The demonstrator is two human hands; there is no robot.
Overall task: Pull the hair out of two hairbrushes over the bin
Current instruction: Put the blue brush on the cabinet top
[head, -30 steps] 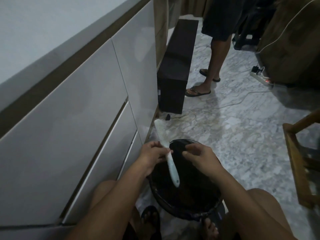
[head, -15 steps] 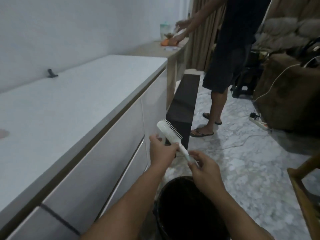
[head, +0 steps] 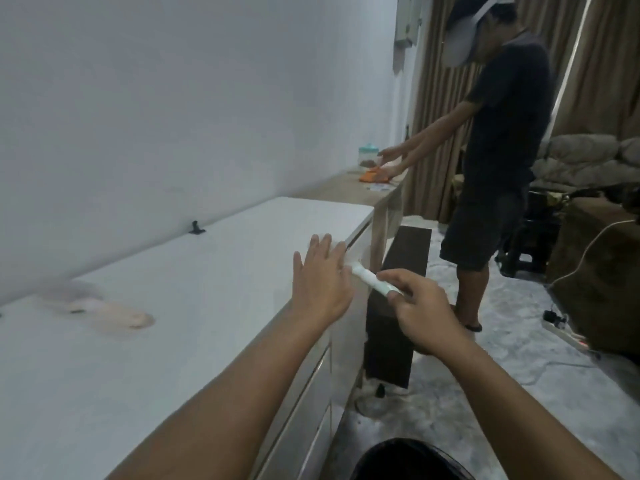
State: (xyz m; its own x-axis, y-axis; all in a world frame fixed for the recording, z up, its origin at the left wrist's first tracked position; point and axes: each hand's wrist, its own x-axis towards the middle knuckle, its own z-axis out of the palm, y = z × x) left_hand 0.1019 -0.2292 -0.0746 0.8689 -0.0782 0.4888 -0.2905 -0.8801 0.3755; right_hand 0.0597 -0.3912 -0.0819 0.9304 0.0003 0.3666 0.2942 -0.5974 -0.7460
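While your right hand pinches the white brush by its handle end, fingers curled round it, your left hand is spread flat with fingers apart above the counter edge, covering the brush's head. You hold the brush at the counter's near corner, tilted up to the left. A second, pinkish brush lies blurred on the counter well to the left. Below, at the bottom edge, you see the rim of the black bin on the floor. Another person stands further along the counter.
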